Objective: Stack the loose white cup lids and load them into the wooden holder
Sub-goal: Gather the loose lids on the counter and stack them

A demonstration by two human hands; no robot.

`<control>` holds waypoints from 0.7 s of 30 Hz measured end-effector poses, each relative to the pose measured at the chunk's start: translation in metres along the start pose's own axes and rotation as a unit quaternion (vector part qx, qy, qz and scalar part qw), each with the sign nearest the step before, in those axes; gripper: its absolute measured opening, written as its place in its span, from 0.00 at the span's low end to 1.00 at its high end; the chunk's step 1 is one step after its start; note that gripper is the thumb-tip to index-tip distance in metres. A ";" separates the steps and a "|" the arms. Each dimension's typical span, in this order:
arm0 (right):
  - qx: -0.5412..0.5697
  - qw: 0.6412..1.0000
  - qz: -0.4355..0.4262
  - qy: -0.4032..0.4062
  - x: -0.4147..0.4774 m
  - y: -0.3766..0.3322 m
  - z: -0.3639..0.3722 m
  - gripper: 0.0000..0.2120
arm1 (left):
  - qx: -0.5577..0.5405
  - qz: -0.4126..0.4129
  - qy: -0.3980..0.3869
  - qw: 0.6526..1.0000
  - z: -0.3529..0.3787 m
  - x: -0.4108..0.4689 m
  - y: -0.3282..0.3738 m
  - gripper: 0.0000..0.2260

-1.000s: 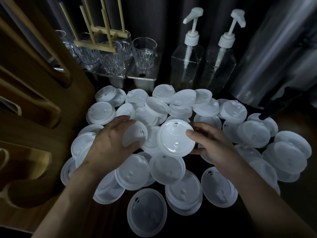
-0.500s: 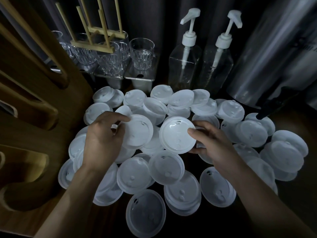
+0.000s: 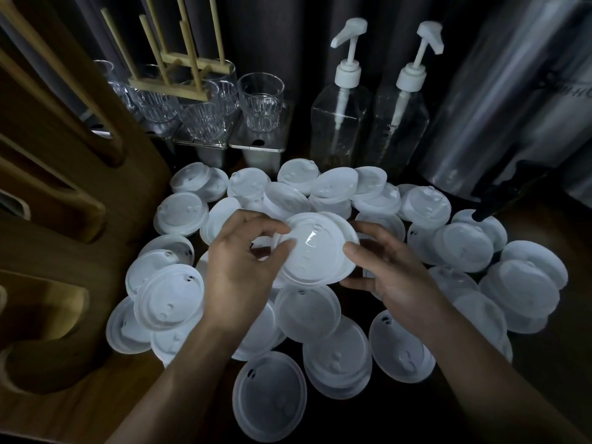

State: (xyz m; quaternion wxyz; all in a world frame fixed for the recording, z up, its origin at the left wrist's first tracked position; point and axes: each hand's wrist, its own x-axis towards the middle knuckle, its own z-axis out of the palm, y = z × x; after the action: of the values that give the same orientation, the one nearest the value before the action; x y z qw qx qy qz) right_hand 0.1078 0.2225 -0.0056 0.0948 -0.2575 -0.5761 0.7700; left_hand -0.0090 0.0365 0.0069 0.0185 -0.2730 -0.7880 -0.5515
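The held lids (image 3: 317, 251) sit between both hands, left hand (image 3: 238, 267) and right hand (image 3: 389, 274) pinching their edges above the loose lids (image 3: 307, 312).

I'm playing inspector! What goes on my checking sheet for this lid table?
Surface: dark counter, mostly covered by lids.
Job's things: loose white lids scattered, overlapping; held lids raised above them; wooden holder at left, no lids seen in it.
Clutter: glasses with a small wooden rack on top, two pump bottles, metal urn at the back.
Hands: left hand and right hand each pinch the held lids' rim.
Cables: nothing seen.
Surroundings: dim; dark curtain behind.
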 end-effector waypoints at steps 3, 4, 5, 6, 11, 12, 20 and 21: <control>0.017 1.000 0.002 0.001 -0.001 -0.001 0.000 0.24 | -0.021 -0.016 -0.006 1.000 0.006 -0.002 0.002 0.08; 0.020 1.000 0.002 -0.001 -0.002 -0.001 0.000 0.23 | -0.024 -0.019 -0.006 1.000 0.007 -0.003 0.003 0.08; 0.024 1.000 0.003 -0.006 -0.003 -0.002 -0.001 0.24 | -0.024 -0.020 -0.005 0.999 0.008 -0.003 0.002 0.10; 0.027 1.000 0.003 -0.013 -0.003 -0.001 -0.002 0.25 | -0.027 -0.021 -0.004 0.999 0.008 -0.004 0.003 0.11; 0.041 0.998 0.007 -0.039 -0.006 0.000 -0.002 0.30 | -0.131 -0.056 -0.041 0.989 0.014 -0.006 0.005 0.20; 0.044 0.998 0.005 -0.042 -0.005 0.000 -0.002 0.29 | -0.153 -0.068 -0.052 0.985 0.015 -0.006 0.006 0.22; 0.086 0.995 -0.002 -0.050 -0.002 -0.003 -0.001 0.23 | -0.156 -0.068 -0.043 0.985 0.019 -0.007 0.010 0.18; 0.091 0.995 -0.003 -0.044 -0.002 -0.003 -0.001 0.21 | -0.157 -0.071 -0.040 0.984 0.020 -0.007 0.010 0.18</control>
State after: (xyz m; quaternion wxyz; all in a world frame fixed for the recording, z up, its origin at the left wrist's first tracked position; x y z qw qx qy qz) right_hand 0.1093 0.2235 -0.0029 0.0942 -0.2119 -0.5079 0.8296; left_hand 0.0070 0.0533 0.0054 -0.0954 -0.2376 -0.7090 -0.6570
